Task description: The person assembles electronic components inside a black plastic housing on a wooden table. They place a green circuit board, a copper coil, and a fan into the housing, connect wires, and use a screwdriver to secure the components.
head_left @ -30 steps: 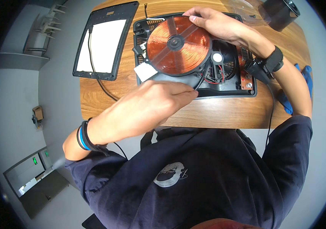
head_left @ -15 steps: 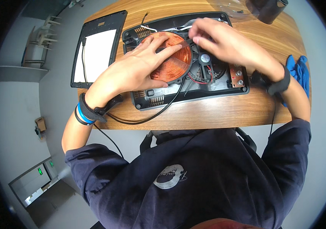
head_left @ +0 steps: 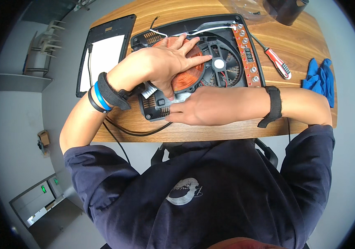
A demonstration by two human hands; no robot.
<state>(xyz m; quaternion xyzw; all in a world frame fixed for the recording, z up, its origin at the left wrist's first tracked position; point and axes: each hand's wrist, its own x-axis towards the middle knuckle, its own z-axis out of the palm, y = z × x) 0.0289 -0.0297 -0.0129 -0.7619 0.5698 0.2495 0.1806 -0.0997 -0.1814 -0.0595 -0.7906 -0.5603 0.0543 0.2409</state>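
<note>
An opened induction cooker's black base (head_left: 252, 25) lies on the wooden table, a round copper coil (head_left: 185, 81) in its left half and a black fan (head_left: 232, 62) to the right. My left hand (head_left: 160, 62) rests over the coil with fingers spread, its thumb reaching toward the base's near side. Beside that thumb, my right hand (head_left: 200, 108) lies across the base's near edge, over the line of the black power cord (head_left: 144, 134). Its fingers are bent and close together; anything under their tips is hidden. An orange-brown button board (head_left: 246, 50) runs along the base's right side.
Right of the base lie a red-handled screwdriver (head_left: 276, 62) and a blue cloth (head_left: 320, 79). A black container (head_left: 285, 11) and clear plastic bag (head_left: 246, 8) stand behind. At left, a black panel (head_left: 123, 31) bears a white sheet. The table's near edge (head_left: 210, 137) runs before me.
My right hand has swung from the fan's far side down to the base's near edge, uncovering the board and screwdriver. The left hand stays on the coil, its wrist lifted and turned.
</note>
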